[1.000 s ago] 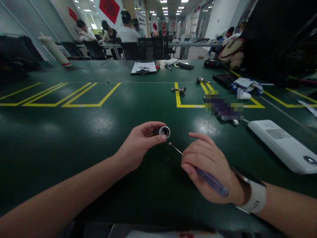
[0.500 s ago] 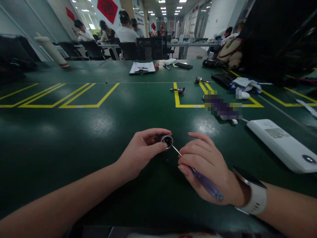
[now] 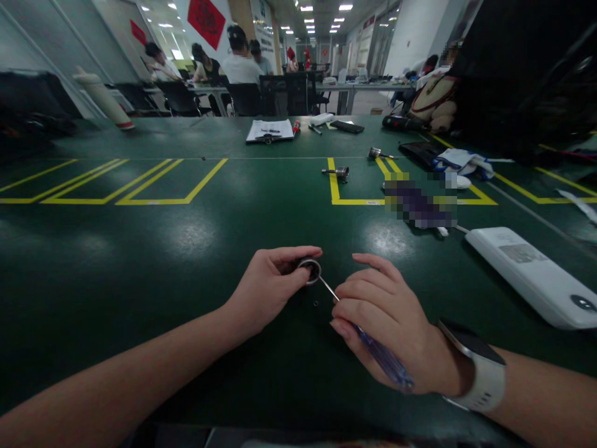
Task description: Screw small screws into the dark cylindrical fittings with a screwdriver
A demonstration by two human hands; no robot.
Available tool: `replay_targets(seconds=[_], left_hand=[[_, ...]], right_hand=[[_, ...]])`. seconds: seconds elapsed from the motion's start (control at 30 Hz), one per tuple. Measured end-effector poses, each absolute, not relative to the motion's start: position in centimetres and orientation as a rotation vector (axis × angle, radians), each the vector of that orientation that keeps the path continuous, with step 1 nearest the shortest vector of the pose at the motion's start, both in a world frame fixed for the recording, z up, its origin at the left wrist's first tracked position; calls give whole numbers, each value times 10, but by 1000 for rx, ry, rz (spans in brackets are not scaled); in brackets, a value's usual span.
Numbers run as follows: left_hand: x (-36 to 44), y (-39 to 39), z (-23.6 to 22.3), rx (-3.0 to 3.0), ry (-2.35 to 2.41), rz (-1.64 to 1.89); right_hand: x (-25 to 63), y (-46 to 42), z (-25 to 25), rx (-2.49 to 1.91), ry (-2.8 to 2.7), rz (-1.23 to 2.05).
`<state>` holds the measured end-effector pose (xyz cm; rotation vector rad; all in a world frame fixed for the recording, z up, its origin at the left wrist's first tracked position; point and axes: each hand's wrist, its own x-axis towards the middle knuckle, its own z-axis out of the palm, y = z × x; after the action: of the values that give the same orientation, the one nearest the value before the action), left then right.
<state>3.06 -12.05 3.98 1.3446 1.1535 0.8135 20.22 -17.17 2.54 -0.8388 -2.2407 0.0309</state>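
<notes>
Two hands, two items held, one each.

Left hand point(image 3: 261, 289): thumb on one side, fingers on the other, closed on one metal cup point(image 3: 319, 267). Cup is off to the right end of that grip, open end facing the wearer, held in front of the wearer near mid-frame. Thumb tip covers part of the opening.

Right hand point(image 3: 389, 323): fingers wrapped on one screwdriver point(image 3: 380, 356), clear purplish handle, thin shaft. Index finger raised off it. Shaft end meets the cup's rim on the right; tip hidden, can't tell how far in. One watch point(image 3: 476, 367) on that wrist.

One small ring point(image 3: 316, 303) loose on the bench point(image 3: 186, 280), just below the cup, between the hands.

Further back: 2 metal parts with shafts, one point(image 3: 342, 173) by the yellow tape point(image 3: 333, 186), the other point(image 3: 374, 152) behind and right. 1 clipboard point(image 3: 259, 132) with paper, far side. 1 white device point(image 3: 532, 274) with a cable, right. 1 bottle point(image 3: 105, 98), far left.
</notes>
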Motion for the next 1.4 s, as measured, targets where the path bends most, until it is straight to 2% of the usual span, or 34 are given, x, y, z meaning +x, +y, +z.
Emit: replay_targets(seconds=[0.17,0.43,0.53,0.8,1.1,1.4], left_hand=[[31,-119,37,1285,1128,846],[23,-109,35,1183,1147,884],[22,-106,35,1146,1129,903],[22,-104,31,1094,1097,932],[23,-103,31,1114,1086,944],[22,-106,31,1223,1062,927]], right_hand=[[204,-173,26,-852,-2196,166],[209,-158,15,-942,-1395,1182],[209,-153,9,-958,-1325,1334],[206,-159,17,-1174,-1556,1201],[200,-174,21,-964,-2101,600],[208,-174,24,-839,-1977,306]])
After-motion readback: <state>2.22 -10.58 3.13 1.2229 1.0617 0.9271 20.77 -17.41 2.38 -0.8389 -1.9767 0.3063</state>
